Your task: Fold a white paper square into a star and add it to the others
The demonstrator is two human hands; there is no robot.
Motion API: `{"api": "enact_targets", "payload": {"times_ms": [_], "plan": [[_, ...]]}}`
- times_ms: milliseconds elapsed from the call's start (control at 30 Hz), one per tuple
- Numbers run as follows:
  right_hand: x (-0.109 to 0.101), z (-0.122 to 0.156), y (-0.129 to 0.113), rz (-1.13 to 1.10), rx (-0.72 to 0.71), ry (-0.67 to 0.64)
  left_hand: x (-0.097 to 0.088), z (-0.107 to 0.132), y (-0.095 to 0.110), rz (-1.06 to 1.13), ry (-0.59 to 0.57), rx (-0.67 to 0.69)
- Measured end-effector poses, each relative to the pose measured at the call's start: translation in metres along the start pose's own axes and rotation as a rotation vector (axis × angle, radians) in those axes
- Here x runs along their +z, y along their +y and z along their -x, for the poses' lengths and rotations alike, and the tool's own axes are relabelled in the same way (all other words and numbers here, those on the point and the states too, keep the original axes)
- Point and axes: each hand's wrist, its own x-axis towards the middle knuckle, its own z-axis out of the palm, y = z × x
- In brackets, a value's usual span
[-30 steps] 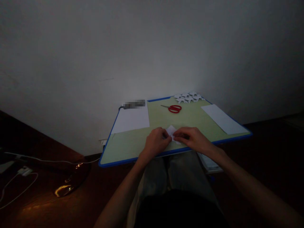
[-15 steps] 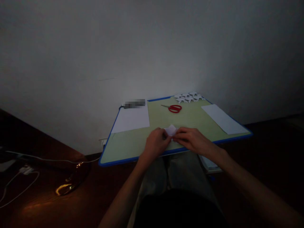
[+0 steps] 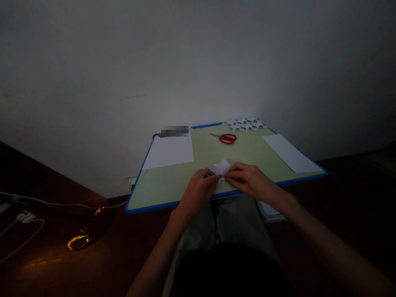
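A small piece of folded white paper (image 3: 222, 166) lies near the front edge of the table, between my two hands. My left hand (image 3: 201, 183) pinches its near left side, thumb and fingers pressed together. From the other side my right hand (image 3: 247, 177) grips the near right part with its fingertips. The fingertips of both hands almost meet at the paper's near edge, and they cover part of its folds. Pointed corners of the paper show beyond the fingers.
Red-handled scissors (image 3: 227, 139) lie beyond my hands on the pale green, blue-edged table (image 3: 163, 186). Several folded white paper pieces (image 3: 246, 124) stand in rows at the back right. White sheets lie at left (image 3: 170, 152) and right (image 3: 289, 152). A wall rises behind.
My left hand has shifted its fingers along the near edge of the folded paper, and more of the paper's pointed outline shows. My right hand keeps its pinch. The view has tilted slightly.
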Motion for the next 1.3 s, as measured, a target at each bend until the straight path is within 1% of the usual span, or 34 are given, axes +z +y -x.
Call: {"api": "enact_targets", "payload": {"times_ms": [100,167,333,467,633,767,900,1033,1133,1233,1300], "plan": [[0.001,-0.001,-0.001,0.008,0.004,0.001,0.0,0.001,0.003,-0.106,-0.044,0.061],[0.001,-0.001,-0.001,0.023,0.009,-0.001,-0.001,0.001,0.007,-0.161,-0.053,0.071],[0.003,0.0,-0.002,0.026,0.009,0.014,0.0,0.0,0.012,-0.246,-0.061,0.056],[0.003,0.0,-0.001,0.004,0.001,0.023,0.002,0.0,0.015,-0.273,-0.087,0.045],[0.001,0.0,0.0,-0.029,-0.007,0.013,0.0,0.001,0.019,-0.38,-0.127,0.032],[0.001,-0.001,0.0,-0.025,-0.009,-0.01,-0.001,0.005,0.025,-0.426,-0.113,0.034],[0.001,0.001,0.0,-0.029,-0.016,-0.01,-0.002,0.012,0.032,-0.495,-0.132,0.037],[-0.001,0.005,-0.005,-0.006,-0.065,-0.036,-0.004,0.017,0.038,-0.537,-0.129,0.054],[-0.001,0.009,-0.013,0.101,-0.115,-0.052,-0.004,0.018,0.041,-0.548,-0.147,0.052],[-0.001,0.011,-0.022,0.344,-0.138,-0.077,-0.003,0.02,0.041,-0.56,-0.155,0.054],[-0.001,0.012,-0.024,0.477,-0.156,-0.086,-0.002,0.023,0.036,-0.55,-0.144,0.077]]}}
